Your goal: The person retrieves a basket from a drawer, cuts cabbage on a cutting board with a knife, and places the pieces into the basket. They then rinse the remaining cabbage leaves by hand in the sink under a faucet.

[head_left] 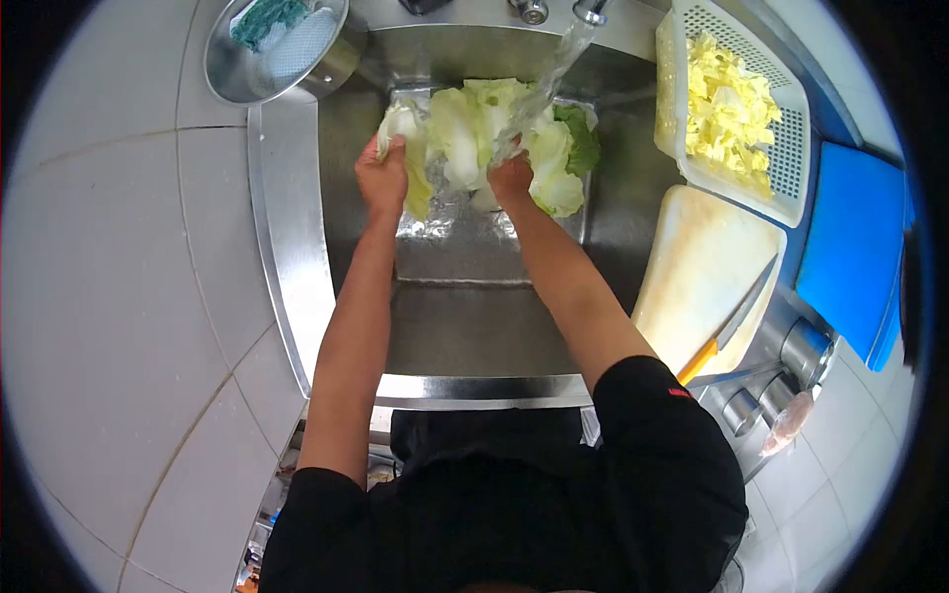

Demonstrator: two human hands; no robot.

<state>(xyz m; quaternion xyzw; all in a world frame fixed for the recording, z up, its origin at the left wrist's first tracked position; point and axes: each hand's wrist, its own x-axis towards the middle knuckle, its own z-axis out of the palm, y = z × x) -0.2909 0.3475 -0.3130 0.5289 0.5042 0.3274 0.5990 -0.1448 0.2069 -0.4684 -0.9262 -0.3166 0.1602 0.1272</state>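
Note:
Several pale green cabbage leaves (460, 138) lie in the steel sink (445, 336), under water running from the tap (590, 12). At the left side of the pile, my left hand (384, 178) is closed on a pale leaf (417, 183) that hangs below its fingers. My right hand (511, 180) is among the leaves beneath the water stream, its fingers partly hidden by water and leaves. A darker green leaf (578, 138) lies to the right of it.
At the right, a white perforated basket (669, 99) holds cut yellow leaves (727, 109). Below it, a knife (741, 306) with an orange handle rests on a cutting board (692, 267). A blue board (850, 247) is farther right. A metal bowl (341, 69) with cloths stands upper left.

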